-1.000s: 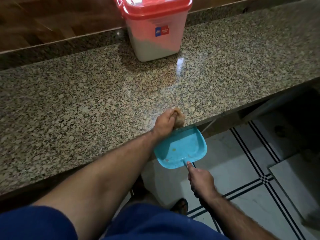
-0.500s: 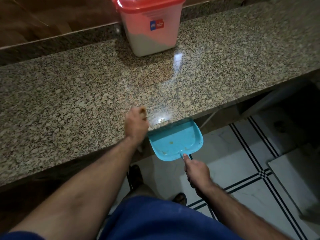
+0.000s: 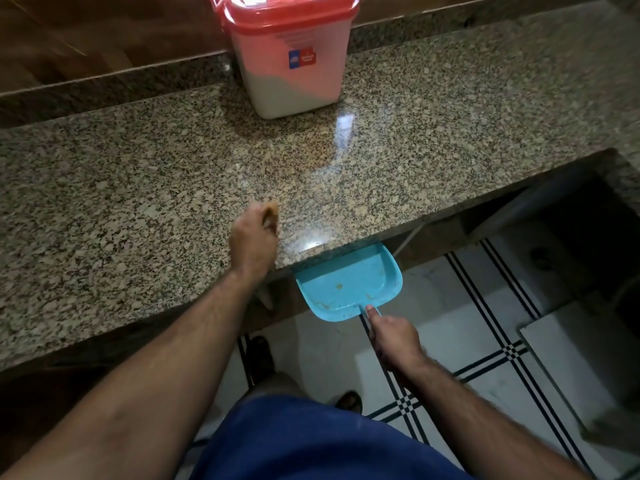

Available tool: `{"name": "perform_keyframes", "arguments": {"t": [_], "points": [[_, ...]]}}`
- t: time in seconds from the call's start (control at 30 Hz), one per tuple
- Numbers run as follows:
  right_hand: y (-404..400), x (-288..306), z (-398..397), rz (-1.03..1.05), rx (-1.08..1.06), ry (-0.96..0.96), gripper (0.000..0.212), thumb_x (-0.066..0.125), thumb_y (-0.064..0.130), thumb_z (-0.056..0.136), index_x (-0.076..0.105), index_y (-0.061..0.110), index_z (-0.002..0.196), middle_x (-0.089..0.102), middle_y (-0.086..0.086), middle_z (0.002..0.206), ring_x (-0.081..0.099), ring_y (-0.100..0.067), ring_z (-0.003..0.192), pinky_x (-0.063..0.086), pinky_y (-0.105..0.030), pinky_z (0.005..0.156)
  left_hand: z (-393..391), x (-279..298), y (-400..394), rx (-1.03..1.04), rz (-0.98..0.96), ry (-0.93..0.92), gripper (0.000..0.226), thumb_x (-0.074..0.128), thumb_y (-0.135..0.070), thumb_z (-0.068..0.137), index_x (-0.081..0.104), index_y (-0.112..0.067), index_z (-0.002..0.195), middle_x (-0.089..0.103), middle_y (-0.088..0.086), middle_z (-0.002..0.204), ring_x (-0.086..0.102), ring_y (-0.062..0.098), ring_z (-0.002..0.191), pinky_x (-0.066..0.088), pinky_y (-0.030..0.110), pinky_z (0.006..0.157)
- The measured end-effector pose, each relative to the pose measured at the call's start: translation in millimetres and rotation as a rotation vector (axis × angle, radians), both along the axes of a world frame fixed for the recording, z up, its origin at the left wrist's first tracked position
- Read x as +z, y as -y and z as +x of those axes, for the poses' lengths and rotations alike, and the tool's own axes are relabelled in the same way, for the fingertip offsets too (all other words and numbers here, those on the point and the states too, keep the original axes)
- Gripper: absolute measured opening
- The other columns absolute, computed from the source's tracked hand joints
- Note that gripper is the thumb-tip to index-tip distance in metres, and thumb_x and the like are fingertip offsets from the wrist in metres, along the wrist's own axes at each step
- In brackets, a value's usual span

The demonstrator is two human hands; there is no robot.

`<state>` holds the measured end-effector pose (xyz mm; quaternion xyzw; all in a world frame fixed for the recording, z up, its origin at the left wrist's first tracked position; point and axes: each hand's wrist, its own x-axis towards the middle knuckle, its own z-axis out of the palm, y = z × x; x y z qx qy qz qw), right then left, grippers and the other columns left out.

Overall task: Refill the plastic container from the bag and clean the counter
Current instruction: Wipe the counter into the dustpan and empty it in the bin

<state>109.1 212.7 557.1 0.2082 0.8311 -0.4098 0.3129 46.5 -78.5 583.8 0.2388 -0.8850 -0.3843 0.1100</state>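
Cleaning stage. The plastic container (image 3: 290, 53), lidded and holding white contents, stands at upper centre on the counter (image 3: 433, 140); refilling appears done. My left hand (image 3: 254, 237), mid-frame, is closed around a small brown wiper (image 3: 272, 210). My right hand (image 3: 396, 344) grips the handle of the blue dustpan (image 3: 348, 284) under the counter's edge. Sweeping appears unfinished.

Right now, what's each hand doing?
Left hand: closed on a small brown scrubber on the counter.
Right hand: closed on the blue dustpan handle.
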Motion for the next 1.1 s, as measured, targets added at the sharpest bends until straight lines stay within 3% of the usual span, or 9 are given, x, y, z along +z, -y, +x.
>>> {"name": "perform_keyframes", "arguments": {"t": [0.07,0.17,0.27,0.37,0.53,0.67,0.8,0.97,1.1], "points": [[1,0,-1,0.006,0.004,-0.001,0.058,0.055,0.069,0.097,0.063,0.021,0.066,0.058,0.008,0.051,0.054,-0.010,0.050,0.046,-0.024,0.055,12,-13,-15,0.094,0.016,0.020,0.008,0.056,-0.011,0.106,0.054,-0.017,0.110,0.068,0.004,0.099,0.062,0.011,0.073,0.045,0.023,0.051],[3,8,-2,0.026,0.021,-0.009,0.058,0.056,0.066,0.100,0.064,0.019,0.066,0.057,0.007,0.049,0.052,-0.008,0.045,0.042,-0.019,0.045,10,-28,-57,-0.066,0.105,0.083,0.018,0.055,-0.002,0.102,0.056,-0.020,0.106,0.070,0.002,0.101,0.067,0.017,0.085,0.052,0.028,0.059],[1,11,-4,0.017,0.008,-0.018,0.065,0.055,0.064,0.101,0.070,0.009,0.070,0.059,0.001,0.049,0.051,-0.017,0.037,0.035,-0.019,0.035,-31,0,-80,-0.293,0.464,0.138,0.032,0.043,0.015,0.097,0.054,-0.015,0.099,0.068,0.013,0.110,0.071,0.027,0.096,0.065,0.038,0.071],[-9,16,-5,-0.010,0.011,-0.016,0.061,0.056,0.061,0.103,0.069,0.010,0.073,0.056,0.003,0.049,0.046,-0.013,0.034,0.031,-0.021,0.036,-61,32,-82,-0.282,0.643,0.074,0.047,0.041,0.023,0.090,0.052,-0.022,0.089,0.066,0.017,0.108,0.067,0.030,0.084,0.058,0.035,0.052],[-29,30,-14,-0.095,-0.044,0.033,0.050,0.066,0.059,0.099,0.069,0.015,0.077,0.050,0.000,0.053,0.040,-0.016,0.038,0.029,-0.024,0.041,-47,37,-56,-0.120,0.279,-0.096,0.026,0.063,-0.011,0.100,0.056,-0.035,0.108,0.072,-0.001,0.104,0.076,0.019,0.083,0.067,0.045,0.060],[-39,34,-19,-0.113,-0.016,0.039,0.050,0.064,0.060,0.099,0.071,0.014,0.081,0.050,0.002,0.053,0.039,-0.013,0.037,0.030,-0.023,0.040,-15,-7,-87,-0.066,0.057,0.107,0.028,0.052,-0.009,0.098,0.055,-0.030,0.116,0.070,-0.001,0.102,0.071,0.035,0.093,0.057,0.052,0.081],[-40,28,-23,-0.084,0.023,0.028,0.055,0.063,0.064,0.098,0.068,0.015,0.075,0.054,0.000,0.052,0.045,-0.018,0.038,0.035,-0.025,0.040,-30,-19,-131,-0.235,-0.152,0.180,0.032,0.050,-0.007,0.089,0.065,-0.029,0.106,0.072,-0.005,0.102,0.064,0.025,0.097,0.043,0.052,0.099],[-43,27,-29,-0.114,0.007,0.047,0.052,0.065,0.065,0.096,0.067,0.018,0.075,0.051,0.000,0.054,0.040,-0.017,0.038,0.030,-0.024,0.042,-59,25,-107,-0.487,-0.043,0.211,0.027,0.069,0.003,0.094,0.075,-0.023,0.094,0.074,-0.003,0.092,0.073,0.018,0.086,0.067,0.040,0.074],[-40,27,-43,-0.124,-0.009,0.078,0.050,0.065,0.064,0.097,0.068,0.017,0.079,0.048,0.002,0.053,0.037,-0.015,0.039,0.029,-0.026,0.044,-54,39,-81,-0.231,0.014,-0.002,0.035,0.060,0.012,0.096,0.077,-0.016,0.106,0.070,-0.001,0.102,0.064,0.007,0.081,0.059,0.018,0.056]]}}
